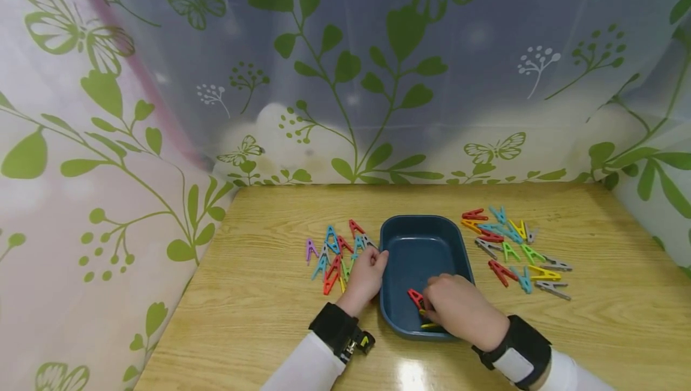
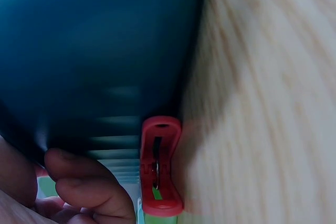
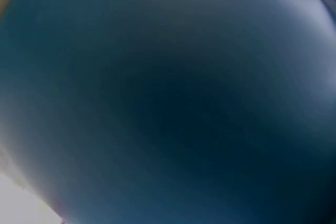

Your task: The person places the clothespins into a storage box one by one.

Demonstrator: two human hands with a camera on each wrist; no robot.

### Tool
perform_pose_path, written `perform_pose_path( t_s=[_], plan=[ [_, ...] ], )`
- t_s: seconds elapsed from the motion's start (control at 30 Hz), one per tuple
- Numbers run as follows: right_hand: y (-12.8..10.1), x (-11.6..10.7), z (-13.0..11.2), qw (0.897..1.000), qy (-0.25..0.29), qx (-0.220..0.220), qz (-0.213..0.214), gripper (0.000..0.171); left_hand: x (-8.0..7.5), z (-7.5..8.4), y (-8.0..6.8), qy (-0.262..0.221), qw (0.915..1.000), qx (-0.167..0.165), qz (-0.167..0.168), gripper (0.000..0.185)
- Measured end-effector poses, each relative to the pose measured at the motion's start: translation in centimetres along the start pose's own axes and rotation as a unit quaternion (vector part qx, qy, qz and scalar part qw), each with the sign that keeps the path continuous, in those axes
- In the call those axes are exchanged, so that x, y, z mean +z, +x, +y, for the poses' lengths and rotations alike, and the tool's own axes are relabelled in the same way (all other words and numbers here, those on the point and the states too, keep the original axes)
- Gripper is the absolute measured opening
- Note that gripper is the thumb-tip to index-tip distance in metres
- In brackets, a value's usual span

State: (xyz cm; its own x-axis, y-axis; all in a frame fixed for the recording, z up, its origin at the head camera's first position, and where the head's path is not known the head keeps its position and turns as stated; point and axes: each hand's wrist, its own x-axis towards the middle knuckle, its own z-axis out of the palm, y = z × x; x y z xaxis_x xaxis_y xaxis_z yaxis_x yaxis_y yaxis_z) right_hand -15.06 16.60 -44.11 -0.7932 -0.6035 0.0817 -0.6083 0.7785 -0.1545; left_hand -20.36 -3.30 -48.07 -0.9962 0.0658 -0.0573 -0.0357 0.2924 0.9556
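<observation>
A dark blue tray point(image 1: 390, 241) sits mid-table. My right hand point(image 1: 430, 302) is low inside its near end and pinches a red clothespin point(image 1: 415, 298) that sticks out to the left; a yellow clothespin point(image 1: 430, 325) lies under the hand. My left hand point(image 1: 376, 261) rests against the tray's left rim, over a pile of coloured clothespins point(image 1: 333, 254). In the left wrist view its fingers point(image 2: 89, 188) are curled beside the tray's outer wall point(image 2: 94, 51), with a red clothespin point(image 2: 160, 167) lying against that wall. Whether they hold anything is hidden. The right wrist view shows only blurred blue tray point(image 3: 168, 98).
A second scatter of coloured clothespins point(image 1: 513, 247) lies right of the tray. The wooden table point(image 1: 259, 307) is enclosed by curtains point(image 1: 345, 79) printed with leaves at the back and both sides. Black wrist straps sit on both sleeves.
</observation>
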Motion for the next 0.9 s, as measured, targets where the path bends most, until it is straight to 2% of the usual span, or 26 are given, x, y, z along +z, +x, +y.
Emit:
perform_pose_path(
  t_s=[0.37,0.57,0.73,0.83,0.9],
  plan=[
    [-0.1,0.2,0.1,1.000,-0.007,-0.008,0.001,0.036,0.1,-0.1,0.0,-0.003,1.0000,0.000,0.001,0.030],
    [0.0,-0.1,0.1,1.000,0.000,0.003,0.000,0.028,0.1,-0.2,0.0,0.001,1.0000,0.003,0.003,0.030],
    [0.0,-1.3,0.8,0.997,0.009,0.026,0.079,0.018,0.0,-0.1,0.0,0.001,1.0000,0.007,0.001,0.030],
    [-0.2,-2.2,1.7,0.989,0.018,0.065,0.129,0.016,0.0,-0.1,0.0,-0.002,1.0000,0.005,-0.001,0.030],
    [-0.5,-2.8,2.6,0.984,0.020,0.094,0.149,0.016,0.0,0.0,-0.1,-0.004,1.0000,0.004,-0.002,0.030]
  ],
)
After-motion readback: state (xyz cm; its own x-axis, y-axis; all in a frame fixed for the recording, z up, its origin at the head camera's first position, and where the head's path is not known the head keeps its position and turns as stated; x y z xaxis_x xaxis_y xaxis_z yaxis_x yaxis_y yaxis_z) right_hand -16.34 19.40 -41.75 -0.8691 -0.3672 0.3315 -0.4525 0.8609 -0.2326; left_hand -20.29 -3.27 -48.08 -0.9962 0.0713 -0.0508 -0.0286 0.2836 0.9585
